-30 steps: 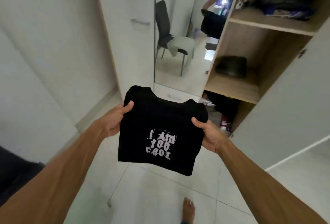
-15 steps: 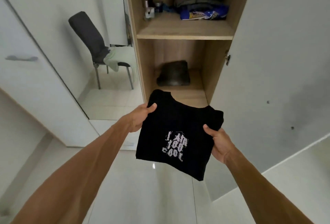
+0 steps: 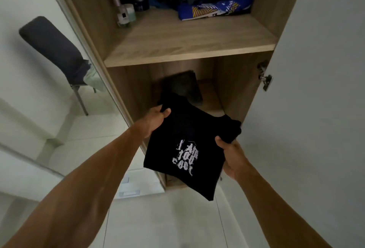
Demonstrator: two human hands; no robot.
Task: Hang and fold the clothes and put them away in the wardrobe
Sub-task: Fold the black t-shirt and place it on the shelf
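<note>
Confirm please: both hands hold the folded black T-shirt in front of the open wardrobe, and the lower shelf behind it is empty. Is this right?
Not quite. The lower shelf is not empty: the head view shows a dark folded item lying there. The rest holds: the left hand and right hand hold the folded black T-shirt before the open wardrobe.

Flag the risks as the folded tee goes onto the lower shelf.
1. The folded black printed T-shirt is pinched only at its far corners by the left hand and right hand; the near edge sags and could unfold.
2. The dark folded garment already on the lower wooden shelf may get pushed or rumpled.
</note>
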